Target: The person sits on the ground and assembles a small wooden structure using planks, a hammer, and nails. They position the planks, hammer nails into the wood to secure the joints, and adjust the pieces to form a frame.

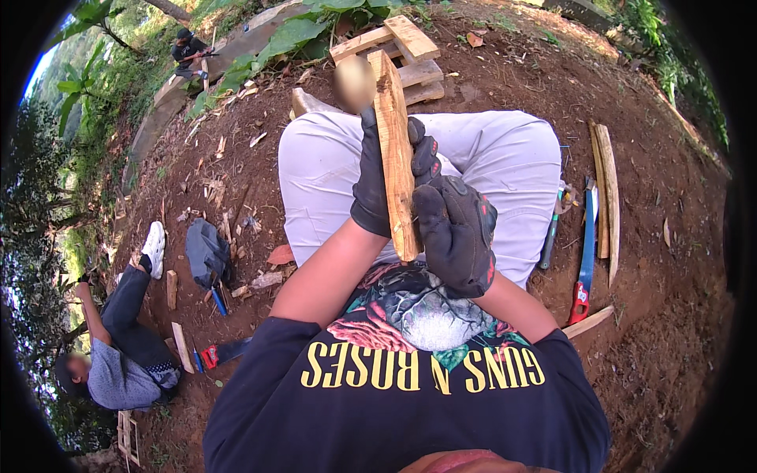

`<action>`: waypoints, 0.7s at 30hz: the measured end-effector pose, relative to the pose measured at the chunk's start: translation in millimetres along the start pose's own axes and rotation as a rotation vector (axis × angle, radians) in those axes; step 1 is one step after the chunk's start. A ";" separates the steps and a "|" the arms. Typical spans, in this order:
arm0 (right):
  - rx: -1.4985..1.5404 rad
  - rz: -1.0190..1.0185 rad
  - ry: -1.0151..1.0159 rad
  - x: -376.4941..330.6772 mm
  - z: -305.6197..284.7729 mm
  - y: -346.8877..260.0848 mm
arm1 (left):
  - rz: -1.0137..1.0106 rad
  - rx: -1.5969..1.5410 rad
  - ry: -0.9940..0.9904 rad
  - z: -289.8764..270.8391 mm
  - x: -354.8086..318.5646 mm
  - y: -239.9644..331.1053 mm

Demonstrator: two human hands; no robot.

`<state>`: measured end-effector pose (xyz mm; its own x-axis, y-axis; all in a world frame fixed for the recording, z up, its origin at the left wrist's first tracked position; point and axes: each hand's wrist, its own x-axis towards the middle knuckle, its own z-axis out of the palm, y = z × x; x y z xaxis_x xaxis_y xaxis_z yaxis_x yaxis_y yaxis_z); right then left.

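Note:
A long, split piece of wood (396, 158) stands tilted up in front of my chest, its grain and rough edges showing. My left hand (374, 185), in a black glove, grips it from the left, with fingers wrapped behind it and showing past its right edge. Against the lower right edge of the wood is my right hand (459, 232), also gloved, its fingers curled and thumb beside the wood. The palm side of the right hand is hidden. Just beyond the wood's upper end lies a stack of short wooden pieces (414, 47).
On the soil to my right are a blue-bladed handsaw (585, 252), a green-handled tool (550, 236) and long wood strips (607, 189). A second saw (225, 352) and a dark bag (206, 252) lie left. One person (126, 355) sits at left; another (189, 54) is farther off.

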<state>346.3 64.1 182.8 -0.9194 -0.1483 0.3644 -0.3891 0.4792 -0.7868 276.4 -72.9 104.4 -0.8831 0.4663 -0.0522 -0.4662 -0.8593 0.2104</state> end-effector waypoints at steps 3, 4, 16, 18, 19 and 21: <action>-0.114 -0.034 0.037 5.2 -5.6 0.0 | 0.032 -0.007 0.089 2.5 0.0 -2.7; -0.168 -0.038 0.028 9.2 -11.9 1.0 | -0.054 -0.057 -0.096 5.1 -3.8 1.4; -0.266 0.046 0.236 71.1 -31.3 39.8 | -0.157 0.232 -0.014 27.5 -31.1 -12.4; -0.327 -0.082 0.393 78.0 -21.3 36.7 | -0.232 0.248 0.125 44.5 -32.3 -14.4; -0.295 -0.073 0.371 78.3 -19.4 37.1 | -0.307 0.154 0.180 45.4 -31.9 -12.4; -0.231 -0.050 0.321 74.4 -16.4 36.1 | -0.287 0.185 -0.088 32.7 -29.1 -9.4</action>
<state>264.8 84.5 189.7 -0.8205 0.0844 0.5654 -0.3759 0.6655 -0.6448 308.2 -71.6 135.9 -0.7059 0.7064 -0.0524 -0.6700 -0.6418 0.3731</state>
